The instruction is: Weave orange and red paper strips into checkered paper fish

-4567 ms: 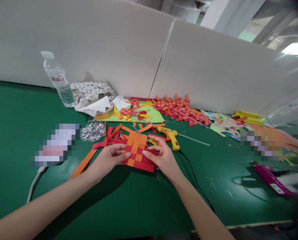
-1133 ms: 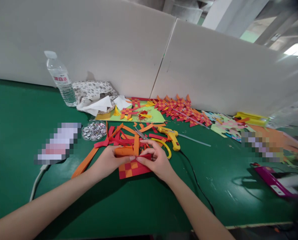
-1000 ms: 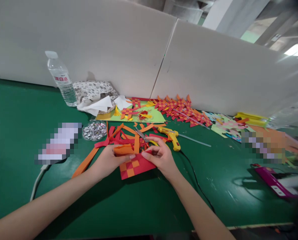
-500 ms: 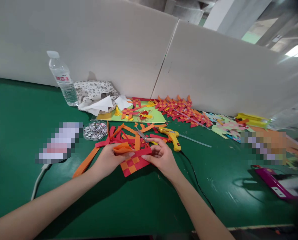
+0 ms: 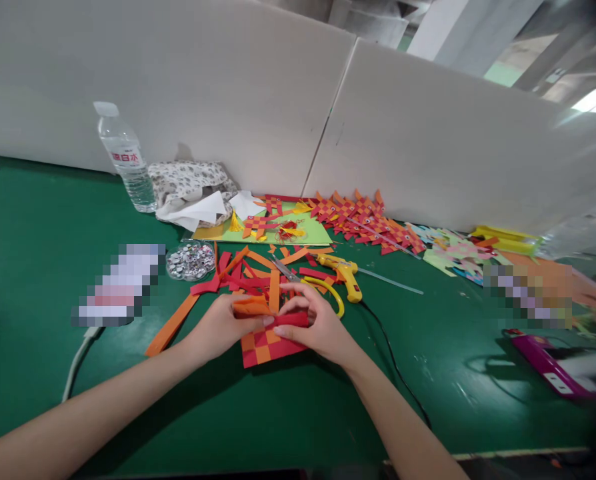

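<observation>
Between both hands is a woven piece of red and orange paper (image 5: 263, 348) in a checkered pattern, held just above the table's near middle. My left hand (image 5: 223, 327) pinches its left side, where orange strips fold up beside the thumb. My right hand (image 5: 314, 323) grips the red strips on the right, thumb in front and fingers curled behind. Just beyond the hands lie loose red and orange paper strips (image 5: 238, 267). Scissors with yellow handles (image 5: 335, 293) rest behind my right hand, partly covered by it. A yellow glue gun (image 5: 345, 272) lies beside them.
Several finished woven paper fish (image 5: 363, 220) are heaped at the back. A dish of googly eyes (image 5: 191, 260) sits left, near a blurred phone (image 5: 121, 283) and a water bottle (image 5: 127, 163). The glue gun's black cord (image 5: 393, 360) runs to the right front; a purple power strip (image 5: 553, 370) lies right.
The woven paper has tilted and come slightly nearer. My right hand has shifted left along its top edge, closer to my left thumb, uncovering more of the scissors' yellow handle.
</observation>
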Available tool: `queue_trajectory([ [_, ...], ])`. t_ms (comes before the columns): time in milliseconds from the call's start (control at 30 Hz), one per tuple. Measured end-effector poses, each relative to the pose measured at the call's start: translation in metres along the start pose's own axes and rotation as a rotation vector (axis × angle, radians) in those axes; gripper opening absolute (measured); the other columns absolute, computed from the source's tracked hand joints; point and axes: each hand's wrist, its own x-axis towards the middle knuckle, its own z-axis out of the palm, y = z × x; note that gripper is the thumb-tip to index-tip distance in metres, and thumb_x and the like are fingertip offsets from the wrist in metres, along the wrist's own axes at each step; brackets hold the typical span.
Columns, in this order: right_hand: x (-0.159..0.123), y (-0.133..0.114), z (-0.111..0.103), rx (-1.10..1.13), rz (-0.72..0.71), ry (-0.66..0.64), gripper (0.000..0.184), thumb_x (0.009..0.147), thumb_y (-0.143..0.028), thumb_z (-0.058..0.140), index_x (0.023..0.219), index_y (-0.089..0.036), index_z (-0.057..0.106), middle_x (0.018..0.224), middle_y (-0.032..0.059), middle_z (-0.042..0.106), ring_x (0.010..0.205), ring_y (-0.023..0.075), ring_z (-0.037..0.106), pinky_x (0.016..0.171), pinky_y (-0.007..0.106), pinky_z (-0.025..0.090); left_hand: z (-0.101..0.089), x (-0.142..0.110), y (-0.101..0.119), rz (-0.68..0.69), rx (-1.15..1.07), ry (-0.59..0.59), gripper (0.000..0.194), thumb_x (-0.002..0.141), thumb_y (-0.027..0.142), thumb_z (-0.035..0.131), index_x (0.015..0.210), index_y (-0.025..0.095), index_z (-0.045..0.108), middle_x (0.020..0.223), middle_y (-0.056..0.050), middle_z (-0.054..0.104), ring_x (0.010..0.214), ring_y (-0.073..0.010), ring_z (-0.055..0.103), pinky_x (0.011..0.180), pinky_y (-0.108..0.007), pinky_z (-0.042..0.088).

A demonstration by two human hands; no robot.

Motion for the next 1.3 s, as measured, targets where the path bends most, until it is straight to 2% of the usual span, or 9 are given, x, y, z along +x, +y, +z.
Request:
queue_trajectory([
  [100,0.0004,0.004,0.0016,-0.016,-0.029,0.023,0.056,0.068,-0.024,0.073,0.117,-0.024,0.046,0.076,-0.0025,0.06,0.073,0.0134,0.059,0.068,0.027,0.045,-0.0006,-0.0007,-0.0001,-0.011,-0.009,-0.033,0.021,0.068,0.034,0.069,0.083,0.019,0.072,0.089,-0.004,0.074,0.084,-0.0217,0.066,0.075,-0.029,0.051],
  [233,-0.0003,0.0049,0.0013,-0.063,-0.043,0.038,0.054,0.068,-0.022,0.072,0.116,-0.023,0.047,0.074,-0.0032,0.059,0.072,0.0131,0.059,0.071,0.027,0.045,-0.0045,0.001,-0.0009,-0.008,0.038,0.002,0.021,0.067,0.035,0.07,0.083,0.021,0.072,0.087,-0.002,0.074,0.08,-0.0204,0.066,0.07,-0.027,0.051],
  [333,-0.0025,0.001,0.0025,-0.075,-0.048,-0.015,0.054,0.068,-0.024,0.072,0.116,-0.023,0.046,0.075,-0.0028,0.06,0.074,0.0134,0.06,0.076,0.029,0.045,-0.0051,0.0019,-0.0016,0.002,0.041,-0.008,0.016,0.065,0.03,0.071,0.078,0.021,0.072,0.083,-0.001,0.074,0.078,-0.0199,0.066,0.07,-0.026,0.051],
  [467,-0.0039,-0.002,0.006,-0.048,-0.021,-0.072,0.052,0.069,-0.025,0.071,0.115,-0.024,0.046,0.076,-0.0021,0.06,0.071,0.013,0.06,0.071,0.028,0.047,-0.0021,0.001,-0.0015,-0.014,0.063,-0.052,0.015,0.066,0.029,0.07,0.075,0.017,0.071,0.077,-0.004,0.073,0.074,-0.0213,0.066,0.068,-0.029,0.051],
  [667,0.0004,0.004,0.0037,-0.046,-0.07,0.096,0.045,0.071,-0.023,0.068,0.11,-0.022,0.048,0.074,-0.0031,0.059,0.073,0.0132,0.061,0.078,0.031,0.049,-0.003,0.0028,-0.0011,-0.001,-0.061,-0.031,0.03,0.064,0.031,0.072,0.091,0.02,0.068,0.094,-0.003,0.072,0.087,-0.0197,0.065,0.078,-0.029,0.051],
  [800,0.0016,0.0069,0.0018,-0.051,-0.057,0.124,0.046,0.069,-0.026,0.069,0.11,-0.022,0.047,0.073,-0.0026,0.059,0.072,0.0143,0.061,0.078,0.034,0.05,-0.0036,0.0047,-0.0018,-0.064,-0.084,0.025,0.023,0.062,0.033,0.074,0.08,0.02,0.068,0.084,-0.002,0.072,0.08,-0.0188,0.066,0.073,-0.028,0.052],
  [967,0.0008,0.0059,0.0016,-0.029,-0.017,0.067,0.047,0.068,-0.026,0.07,0.108,-0.022,0.046,0.073,-0.0031,0.058,0.069,0.0128,0.06,0.07,0.029,0.05,-0.0022,0.0032,0.0006,-0.099,-0.08,-0.006,0.02,0.06,0.032,0.073,0.07,0.017,0.066,0.078,-0.003,0.071,0.076,-0.0191,0.065,0.071,-0.029,0.051],
  [1167,-0.0006,0.0041,0.0009,-0.023,0.002,0.048,0.046,0.067,-0.025,0.07,0.107,-0.021,0.047,0.073,-0.0027,0.058,0.068,0.0121,0.058,0.067,0.027,0.049,-0.0017,0.0023,0.0017,-0.101,-0.067,-0.035,0.019,0.062,0.032,0.072,0.069,0.016,0.065,0.073,-0.003,0.069,0.068,-0.0165,0.063,0.065,-0.027,0.049],
  [1300,-0.0005,0.0055,0.0025,-0.027,0.007,0.053,0.047,0.067,-0.025,0.07,0.107,-0.021,0.047,0.073,-0.0026,0.057,0.067,0.0121,0.057,0.065,0.027,0.048,-0.0018,0.0022,0.0011,-0.083,-0.029,-0.03,0.02,0.062,0.033,0.071,0.061,0.016,0.06,0.06,0.002,0.06,0.058,-0.0125,0.057,0.057,-0.024,0.045],
])
